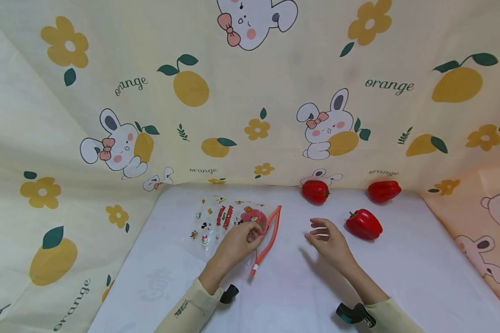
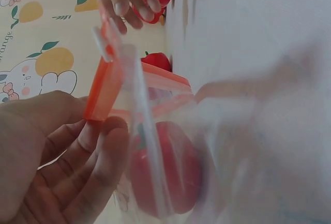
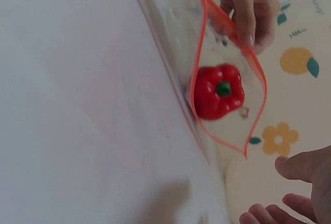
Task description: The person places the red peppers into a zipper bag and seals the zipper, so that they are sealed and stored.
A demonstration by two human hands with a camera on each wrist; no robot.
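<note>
My left hand (image 1: 239, 241) pinches the orange rim (image 2: 101, 92) of a clear zip bag (image 1: 210, 219) printed with cartoon figures. The bag lies on its side with its mouth spread toward the right, and a white slider (image 1: 255, 267) sits at the near end of the rim. Inside, just behind the mouth, rests a red bell pepper (image 3: 220, 92), its green stem facing outward. Right of the bag, my right hand (image 1: 331, 244) hovers above the table, holding nothing, thumb and fingers apart. The nearest loose red bell pepper (image 1: 364, 225) lies beyond its fingers to the right.
Two more red bell peppers, one in the middle (image 1: 314, 191) and one to the right (image 1: 384, 191), lie along the back of the white table (image 1: 404, 273). A cream cloth (image 1: 250, 111) printed with rabbits and oranges rises behind. Dark wrist cameras sit at both cuffs.
</note>
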